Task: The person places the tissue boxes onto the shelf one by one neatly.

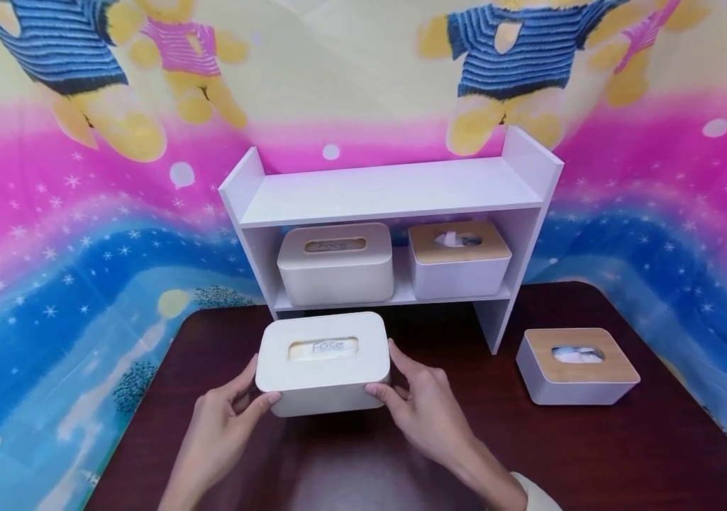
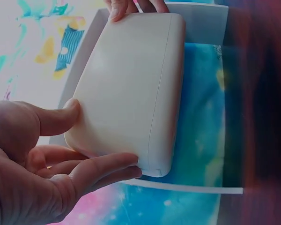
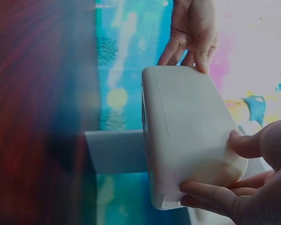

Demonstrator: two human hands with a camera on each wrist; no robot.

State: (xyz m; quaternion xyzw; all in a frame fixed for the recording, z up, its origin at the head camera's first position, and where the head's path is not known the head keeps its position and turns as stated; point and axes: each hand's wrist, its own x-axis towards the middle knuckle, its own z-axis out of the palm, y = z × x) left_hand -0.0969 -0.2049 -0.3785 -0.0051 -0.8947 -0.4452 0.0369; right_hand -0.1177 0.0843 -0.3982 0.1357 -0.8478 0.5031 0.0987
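White tissue box [image 1: 323,363] marked "Face" sits w/ us at the near middle of the dark table [image 1: 625,454], just in front of the white shelf unit [image 1: 389,190]. Our left hand [image 1: 223,419] grasps its left end, thumb on the lid edge, fingers on the side; our right hand [image 1: 423,404] grasps the right end likewise. On the lower shelf: 2nd white box [image 1: 335,264] & a wood-lidded box [image 1: 459,259]. Another wood-lidded box [image 1: 576,365] rests on the table, right of the unit.
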